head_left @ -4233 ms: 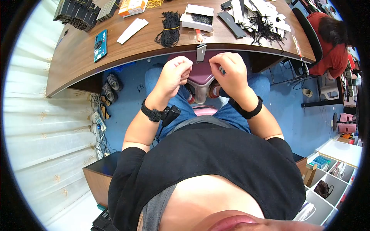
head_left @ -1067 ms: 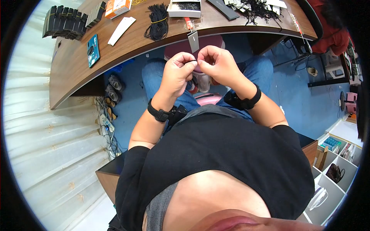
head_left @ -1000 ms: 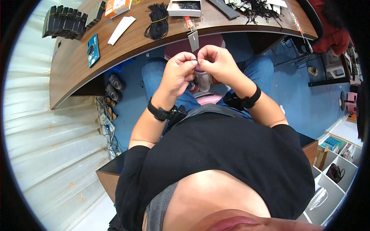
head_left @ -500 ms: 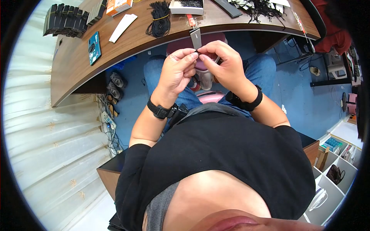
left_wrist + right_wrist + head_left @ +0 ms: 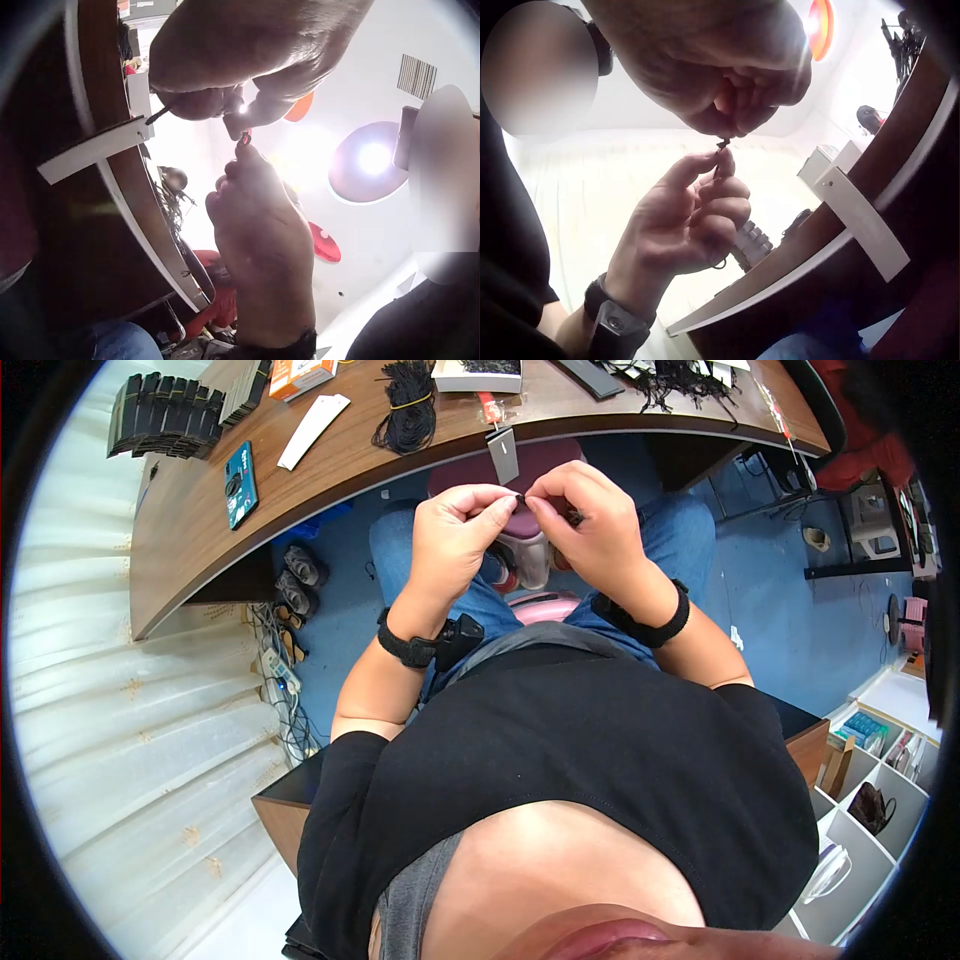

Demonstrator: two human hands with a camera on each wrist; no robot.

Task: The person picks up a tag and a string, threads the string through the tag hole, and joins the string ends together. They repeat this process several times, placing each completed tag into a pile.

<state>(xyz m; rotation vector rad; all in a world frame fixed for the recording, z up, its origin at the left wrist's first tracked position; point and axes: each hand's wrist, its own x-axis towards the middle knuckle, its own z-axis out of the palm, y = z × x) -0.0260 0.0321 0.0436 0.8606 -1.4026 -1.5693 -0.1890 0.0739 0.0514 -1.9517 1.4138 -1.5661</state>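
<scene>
My left hand point(image 5: 450, 545) and right hand point(image 5: 592, 525) meet almost tip to tip above my lap, just short of the table edge. Thumb and forefinger of each hand pinch a thin black cord point(image 5: 722, 144), which shows as a small dark knotted bit between them. In the right wrist view a loop of cord point(image 5: 720, 264) comes out below the left fingers. A narrow grey tag point(image 5: 503, 455) hangs over the table edge beyond the hands. The left wrist view shows its pale side and a hole near one end, with dark cord point(image 5: 155, 117) running toward the left hand.
On the wooden table point(image 5: 190, 550) lie a bundle of black cords point(image 5: 405, 410), a white box point(image 5: 478, 378) of small black pieces, white strips point(image 5: 314, 430), a teal phone point(image 5: 240, 485) and stacked black tags point(image 5: 165, 418). A pink stool point(image 5: 545, 455) stands under the edge.
The hands were apart 4.2 s ago and have come together at the fingertips. Over the last second they have shifted slightly away from my body, and the dark cord now shows between them.
</scene>
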